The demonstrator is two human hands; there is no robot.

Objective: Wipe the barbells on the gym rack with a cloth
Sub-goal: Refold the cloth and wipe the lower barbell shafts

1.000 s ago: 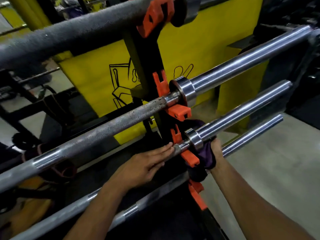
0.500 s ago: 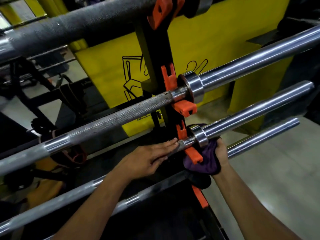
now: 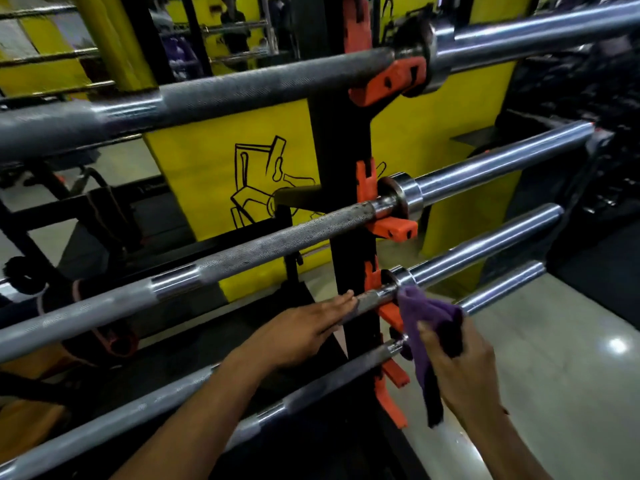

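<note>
Third barbell (image 3: 485, 252) shaft — hidden by left hand (image 3: 298, 334).

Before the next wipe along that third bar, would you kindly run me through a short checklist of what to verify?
1. Purple cloth gripped by right hand: ok.
2. Cloth touching the third barbell at its collar: ok.
3. Left hand resting flat on that bar's shaft to steady it: ok.
4. Bar seated in its orange hook: cannot tell, cloth partly hides it.
5. Sleeve clear to the far end: ok.
6. Cloth tail hanging near the lowest bar: not ok, may snag.

Dim, glare on floor (image 3: 618, 344), edges bowed
</note>
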